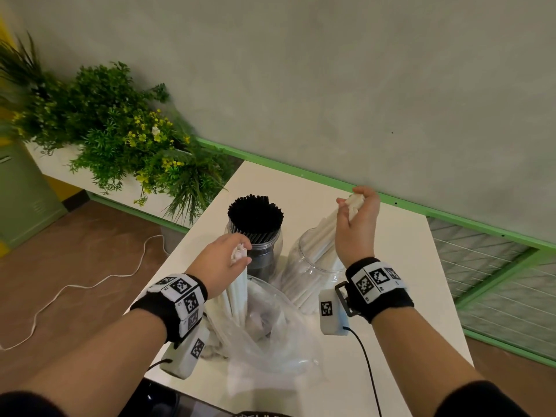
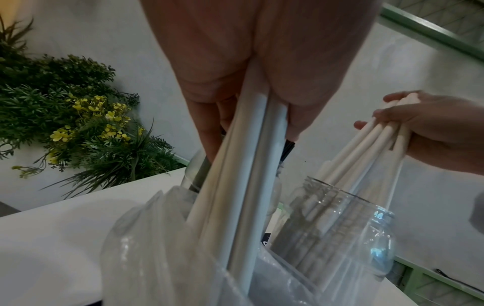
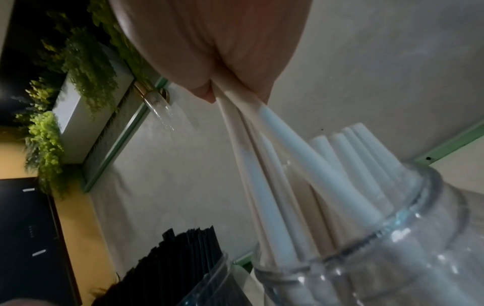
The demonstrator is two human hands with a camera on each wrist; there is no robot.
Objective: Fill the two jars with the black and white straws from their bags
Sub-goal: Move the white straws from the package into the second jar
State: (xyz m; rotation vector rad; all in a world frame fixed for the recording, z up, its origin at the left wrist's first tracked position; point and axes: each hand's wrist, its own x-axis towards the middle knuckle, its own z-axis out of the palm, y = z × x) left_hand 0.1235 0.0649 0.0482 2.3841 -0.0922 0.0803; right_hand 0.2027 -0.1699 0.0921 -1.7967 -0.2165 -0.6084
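Note:
A clear jar (image 1: 264,251) packed with black straws (image 1: 255,216) stands mid-table. Right of it a second clear jar (image 1: 313,266) holds white straws (image 1: 326,233). My right hand (image 1: 356,219) grips the tops of a bunch of those white straws (image 3: 264,157), whose lower ends are inside that jar (image 3: 393,258). My left hand (image 1: 224,260) grips another bundle of white straws (image 1: 239,293) standing in the clear plastic bag (image 1: 270,335) in front of the jars; the left wrist view shows these straws (image 2: 251,186) rising out of the bag (image 2: 146,248).
The white table (image 1: 406,281) ends close on the left and right. A planter of green plants with yellow flowers (image 1: 126,136) stands left of it. A grey wall and a green rail (image 1: 451,216) run behind. A white cord (image 1: 90,284) lies on the brown floor.

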